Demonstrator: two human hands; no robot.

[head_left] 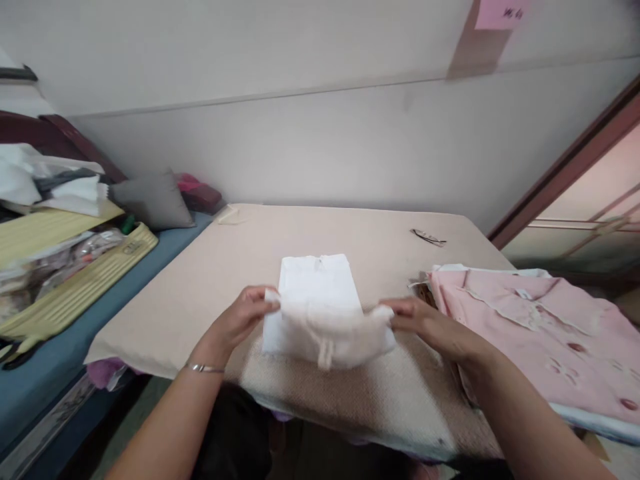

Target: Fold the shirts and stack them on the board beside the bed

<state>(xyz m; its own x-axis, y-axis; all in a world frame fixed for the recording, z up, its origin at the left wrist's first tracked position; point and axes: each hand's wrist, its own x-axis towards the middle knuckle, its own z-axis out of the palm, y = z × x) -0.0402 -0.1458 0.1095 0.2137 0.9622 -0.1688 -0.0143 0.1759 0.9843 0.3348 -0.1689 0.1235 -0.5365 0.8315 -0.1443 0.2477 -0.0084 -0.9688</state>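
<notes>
Shirt (540, 333) right of folded cloth (320, 307)

Soft, even indoor light, faint shadows; motion blur smears the edges, and the wide lens bends the beige padded table (210, 280).

The single head-worn camera looked forward and down from just above the near edge of the table (210, 267), close in. It faced 12 o'clock toward the wall (320, 133). A doorway (590, 200) lay at 2 o'clock, a cluttered bed (45, 373) at 9 o'clock.
</notes>
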